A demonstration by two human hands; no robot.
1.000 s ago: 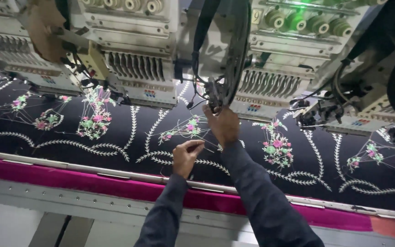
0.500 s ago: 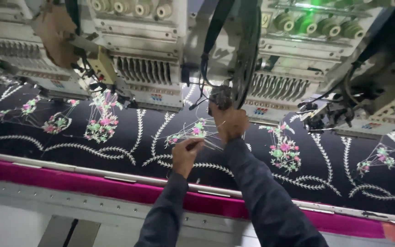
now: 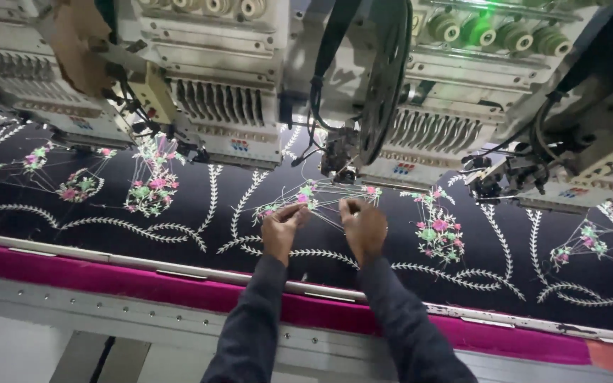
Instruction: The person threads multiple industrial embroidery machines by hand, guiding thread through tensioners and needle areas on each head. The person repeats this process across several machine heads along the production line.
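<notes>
Pinching loose threads (image 3: pixel 321 202) over the black cloth (image 3: pixel 462 269), both the left hand (image 3: pixel 282 228) and right hand (image 3: pixel 365 225) were seen; many flowers (image 3: pixel 152 190) were already sewn.

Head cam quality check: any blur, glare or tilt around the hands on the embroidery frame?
Head view: left hand and right hand fairly sharp, the thin thread between them hard to trace; black embroidered fabric evenly lit, no harsh shadows; green indicator light blooms at the top edge; whole frame tilted, pink fabric strip running diagonally; machine heads slightly soft.
</notes>
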